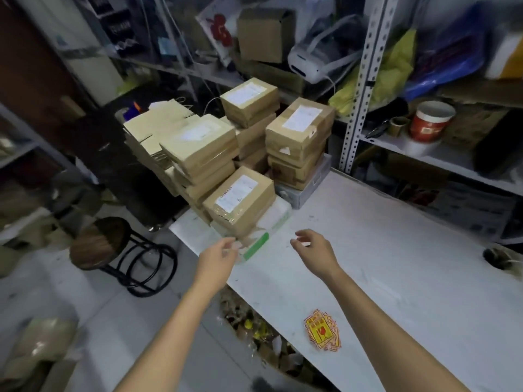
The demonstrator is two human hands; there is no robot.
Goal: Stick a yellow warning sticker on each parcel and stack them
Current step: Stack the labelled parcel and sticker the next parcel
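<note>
Several stacks of brown cardboard parcels with white labels stand at the far left end of the white table [382,250]. The nearest parcel [240,202] lies tilted on a white packet with a green stripe [261,241]. My left hand [219,258] reaches toward the near corner of that packet, fingers loosely curled, holding nothing. My right hand [314,250] hovers over the table just right of the packet, fingers relaxed and empty. A small pile of yellow and red warning stickers [322,329] lies on the table near its front edge, beside my right forearm.
Metal shelving [365,80] with boxes, bags, a red cup [430,121] and tape rolls stands behind the table. A round wooden stool [104,244] stands on the floor to the left. A bin of scraps [254,329] sits below the table's edge.
</note>
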